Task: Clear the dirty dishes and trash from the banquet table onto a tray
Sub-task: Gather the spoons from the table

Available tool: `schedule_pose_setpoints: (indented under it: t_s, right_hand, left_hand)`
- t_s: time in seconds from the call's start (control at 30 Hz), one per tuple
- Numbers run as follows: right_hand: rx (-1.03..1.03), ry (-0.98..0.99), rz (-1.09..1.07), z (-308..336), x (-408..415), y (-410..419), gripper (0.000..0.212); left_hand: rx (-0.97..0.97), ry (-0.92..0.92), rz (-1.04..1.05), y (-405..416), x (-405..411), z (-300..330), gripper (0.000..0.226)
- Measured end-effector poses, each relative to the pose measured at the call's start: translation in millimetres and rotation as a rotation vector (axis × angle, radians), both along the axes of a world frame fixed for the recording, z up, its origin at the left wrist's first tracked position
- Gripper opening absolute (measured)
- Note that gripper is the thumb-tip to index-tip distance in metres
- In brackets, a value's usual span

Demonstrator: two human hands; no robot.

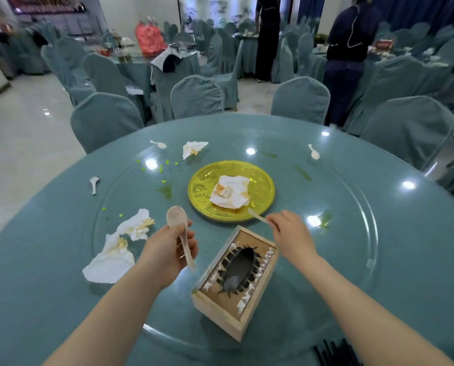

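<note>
On the round table (379,260), covered in blue-green cloth with a glass turntable on top, I see a yellow plate (260,180) near the middle, and a stained napkin (230,191) lies on it. A wooden tissue box (236,283) stands just in front of the plate, close to me. At the left lies a big crumpled napkin (117,249), a smaller napkin (193,148) is at the far side, and three white spoons lie apart: one far left (159,144), one at the left edge (94,184), one far right (314,152). Small green crumbs are scattered left of the plate. Some black sticks (336,353) show at the bottom right edge. Around the table stand chairs with blue-green covers (197,97), and behind them two people in dark clothes stand at other tables.

My left hand (171,249) is raised above the table and grips a white spoon (178,220), bowl up. My right hand (290,231) pinches the handle of another spoon (256,215), whose tip is at the near rim of the plate.
</note>
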State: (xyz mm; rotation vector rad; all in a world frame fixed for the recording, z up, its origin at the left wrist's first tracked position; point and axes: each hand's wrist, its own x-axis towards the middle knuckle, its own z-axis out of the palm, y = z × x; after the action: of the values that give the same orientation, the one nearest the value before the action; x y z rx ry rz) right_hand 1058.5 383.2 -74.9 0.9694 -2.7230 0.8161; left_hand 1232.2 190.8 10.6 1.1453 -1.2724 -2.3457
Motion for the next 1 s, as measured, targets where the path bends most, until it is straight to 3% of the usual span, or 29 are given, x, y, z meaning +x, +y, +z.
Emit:
schedule_pose_setpoints:
  t_s: [0.17,0.33,0.53,0.77,1.0]
  right_hand:
    - [-0.18,-0.047,0.211,59,71,-24,0.017]
    - [-0.304,-0.178,0.244,99,153,-53,0.017]
    - [-0.211,-0.428,0.323,131,273,-86,0.04]
    - [-0.258,-0.481,0.476,162,448,-132,0.028]
    - [-0.219,-0.461,0.76,185,578,-201,0.03]
  left_hand:
    - [-0.113,0.06,-0.037,-10,50,24,0.016]
    - [-0.19,0.13,-0.022,-32,127,51,0.02]
    - [-0.318,0.148,0.041,-64,266,70,0.021]
    - [-0.411,0.091,0.086,-92,437,68,0.015]
    - [-0.618,-0.002,0.026,-108,557,80,0.018]
